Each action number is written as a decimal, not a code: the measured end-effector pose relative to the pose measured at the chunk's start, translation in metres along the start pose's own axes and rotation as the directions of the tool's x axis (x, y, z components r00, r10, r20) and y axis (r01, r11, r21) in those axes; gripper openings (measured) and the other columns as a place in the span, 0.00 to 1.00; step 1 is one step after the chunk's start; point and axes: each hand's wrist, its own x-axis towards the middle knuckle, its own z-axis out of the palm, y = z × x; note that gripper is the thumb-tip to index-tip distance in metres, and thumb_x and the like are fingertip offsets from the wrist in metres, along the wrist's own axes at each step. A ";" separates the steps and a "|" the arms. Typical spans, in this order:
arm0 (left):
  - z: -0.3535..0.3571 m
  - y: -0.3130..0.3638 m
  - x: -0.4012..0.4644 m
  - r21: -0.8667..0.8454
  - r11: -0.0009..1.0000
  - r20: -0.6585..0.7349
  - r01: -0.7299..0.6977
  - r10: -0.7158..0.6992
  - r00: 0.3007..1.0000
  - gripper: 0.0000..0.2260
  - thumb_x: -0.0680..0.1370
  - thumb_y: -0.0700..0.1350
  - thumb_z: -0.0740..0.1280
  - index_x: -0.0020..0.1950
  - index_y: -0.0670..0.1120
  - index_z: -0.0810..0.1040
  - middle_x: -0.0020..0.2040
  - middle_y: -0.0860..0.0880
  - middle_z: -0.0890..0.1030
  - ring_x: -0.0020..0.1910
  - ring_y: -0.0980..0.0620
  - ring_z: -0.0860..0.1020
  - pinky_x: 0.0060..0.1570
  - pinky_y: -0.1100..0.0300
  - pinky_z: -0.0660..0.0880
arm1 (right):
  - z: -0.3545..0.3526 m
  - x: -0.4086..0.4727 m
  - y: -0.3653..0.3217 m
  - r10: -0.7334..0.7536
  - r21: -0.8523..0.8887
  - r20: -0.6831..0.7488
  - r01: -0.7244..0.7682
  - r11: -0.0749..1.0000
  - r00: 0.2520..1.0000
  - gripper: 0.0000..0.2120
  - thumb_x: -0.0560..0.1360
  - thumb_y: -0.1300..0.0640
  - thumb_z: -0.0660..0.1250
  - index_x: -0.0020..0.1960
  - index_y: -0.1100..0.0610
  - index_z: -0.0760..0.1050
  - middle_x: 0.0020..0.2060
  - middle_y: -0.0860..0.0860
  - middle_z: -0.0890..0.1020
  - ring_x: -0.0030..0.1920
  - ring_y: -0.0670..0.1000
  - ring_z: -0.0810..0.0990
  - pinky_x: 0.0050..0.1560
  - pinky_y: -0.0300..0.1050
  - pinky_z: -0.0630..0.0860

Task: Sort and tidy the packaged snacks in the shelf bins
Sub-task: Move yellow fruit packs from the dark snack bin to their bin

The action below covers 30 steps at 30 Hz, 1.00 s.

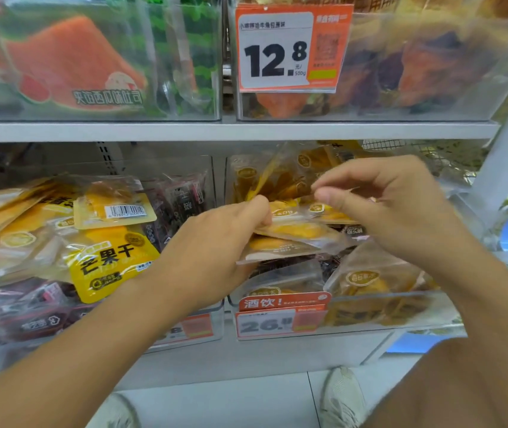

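Both hands reach into the lower right clear plastic bin [401, 307]. The left hand [215, 242] has its grip closed on a small stack of clear packets of yellow dried mango [293, 236], held above the bin's heap. The right hand [395, 199] pinches the edge of a clear packet [327, 208] just above that stack.

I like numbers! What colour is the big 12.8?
Black, on a white and orange price tag, clearest in the head view.
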 end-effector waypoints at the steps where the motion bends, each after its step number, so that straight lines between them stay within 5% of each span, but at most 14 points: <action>1: 0.000 -0.001 -0.001 0.000 1.000 0.003 -0.015 0.015 1.000 0.19 0.75 0.51 0.73 0.58 0.56 0.66 0.61 0.54 0.78 0.56 0.50 0.77 0.51 0.49 0.77 | 0.001 0.005 0.008 0.048 -0.132 0.074 -0.038 0.990 0.996 0.09 0.72 0.54 0.75 0.52 0.47 0.84 0.46 0.42 0.85 0.46 0.43 0.83 0.47 0.47 0.81; 4: 0.000 -0.002 -0.003 0.031 0.998 -0.008 -0.047 0.047 0.999 0.18 0.74 0.58 0.69 0.59 0.51 0.71 0.63 0.53 0.77 0.58 0.50 0.76 0.52 0.49 0.77 | 0.006 0.017 0.014 0.123 -0.265 0.257 -0.053 0.963 0.958 0.14 0.71 0.52 0.76 0.55 0.44 0.83 0.53 0.38 0.83 0.52 0.40 0.81 0.50 0.45 0.81; 8: -0.005 -0.002 -0.006 0.017 0.998 -0.009 -0.054 0.055 0.998 0.19 0.75 0.58 0.66 0.60 0.50 0.72 0.66 0.53 0.75 0.64 0.51 0.72 0.54 0.46 0.78 | 0.001 0.022 0.006 0.127 -0.006 0.409 -0.136 0.991 0.904 0.12 0.72 0.52 0.74 0.55 0.45 0.84 0.52 0.45 0.85 0.47 0.40 0.83 0.43 0.37 0.80; 13: -0.001 -0.001 -0.008 0.043 0.998 0.031 -0.042 0.041 0.999 0.19 0.77 0.57 0.68 0.62 0.52 0.68 0.65 0.54 0.75 0.61 0.51 0.73 0.60 0.53 0.74 | 0.014 0.021 0.003 0.113 -0.189 0.357 -0.047 0.981 0.927 0.07 0.71 0.49 0.75 0.49 0.43 0.85 0.41 0.40 0.86 0.44 0.41 0.83 0.50 0.48 0.81; 15: 0.001 0.000 -0.009 0.044 0.999 0.006 -0.026 0.025 1.000 0.21 0.77 0.58 0.69 0.64 0.52 0.67 0.64 0.54 0.76 0.63 0.53 0.70 0.71 0.69 0.57 | 0.017 0.020 0.000 0.048 -0.294 0.331 0.055 0.954 0.942 0.05 0.76 0.50 0.70 0.46 0.47 0.85 0.36 0.45 0.85 0.40 0.46 0.82 0.46 0.51 0.80; 17: 0.003 0.000 -0.009 0.057 0.998 -0.002 -0.023 0.023 1.000 0.26 0.76 0.57 0.69 0.70 0.52 0.65 0.68 0.54 0.75 0.67 0.57 0.62 0.67 0.77 0.36 | 0.014 0.017 0.001 0.030 -0.358 0.282 0.076 0.930 0.959 0.08 0.78 0.50 0.67 0.45 0.50 0.82 0.34 0.46 0.82 0.37 0.47 0.79 0.42 0.51 0.78; 23: 0.005 -0.006 -0.006 0.096 0.995 0.038 0.034 -0.038 0.999 0.39 0.79 0.58 0.66 0.80 0.54 0.42 0.72 0.53 0.72 0.73 0.55 0.65 0.78 0.57 0.42 | -0.019 -0.009 0.010 -0.010 -0.211 0.083 0.027 0.977 0.997 0.06 0.79 0.53 0.62 0.48 0.51 0.78 0.43 0.42 0.84 0.45 0.41 0.84 0.46 0.48 0.81; 26: 0.003 -0.011 -0.004 0.084 0.995 0.093 0.055 -0.062 0.994 0.34 0.78 0.68 0.54 0.79 0.56 0.51 0.78 0.55 0.62 0.78 0.57 0.53 0.79 0.52 0.42 | -0.027 -0.020 0.011 0.052 -0.111 0.230 -0.027 0.993 0.972 0.05 0.79 0.57 0.63 0.50 0.47 0.75 0.52 0.40 0.83 0.54 0.42 0.83 0.52 0.49 0.80; 30: 0.006 -0.015 0.000 0.091 0.994 0.127 0.064 -0.075 0.989 0.33 0.78 0.71 0.52 0.78 0.56 0.56 0.79 0.56 0.59 0.80 0.56 0.49 0.78 0.47 0.42 | -0.030 -0.024 0.009 0.122 -0.078 0.430 -0.098 0.992 0.894 0.29 0.70 0.63 0.75 0.67 0.45 0.73 0.60 0.40 0.79 0.62 0.40 0.78 0.61 0.44 0.76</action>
